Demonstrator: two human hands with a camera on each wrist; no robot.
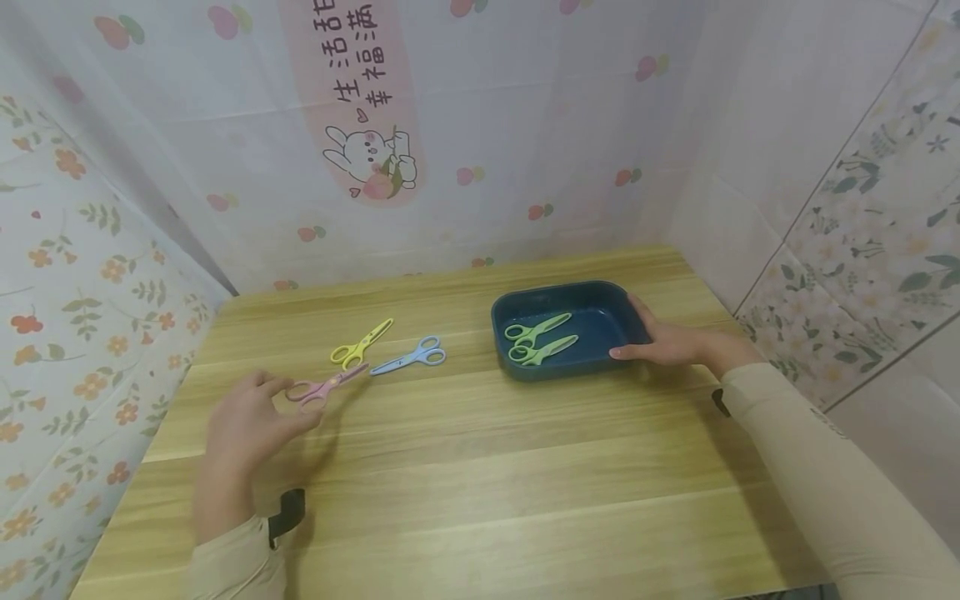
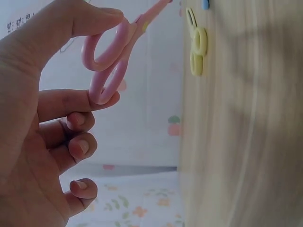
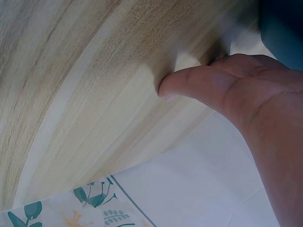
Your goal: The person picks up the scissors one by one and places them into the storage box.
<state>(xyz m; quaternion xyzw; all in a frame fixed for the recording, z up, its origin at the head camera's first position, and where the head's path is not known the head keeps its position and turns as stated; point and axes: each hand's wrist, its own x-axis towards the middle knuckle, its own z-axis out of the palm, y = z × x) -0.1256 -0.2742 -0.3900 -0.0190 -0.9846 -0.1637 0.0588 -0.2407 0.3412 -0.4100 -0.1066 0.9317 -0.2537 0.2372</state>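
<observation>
My left hand pinches a pair of pink scissors by the finger loops, between thumb and index finger; the other fingers curl loosely below. The blades point away to the right, raised over the table. Close past them lie yellow scissors and light blue scissors. My right hand holds the right end of a dark blue plastic bin, thumb at the near side and fingers round the right side. Inside the bin, to the left, are two pairs of green scissors.
The wooden table stands against a back wall covered with a printed cloth. Floral coverings hang at the left, and a floral panel is on the right wall.
</observation>
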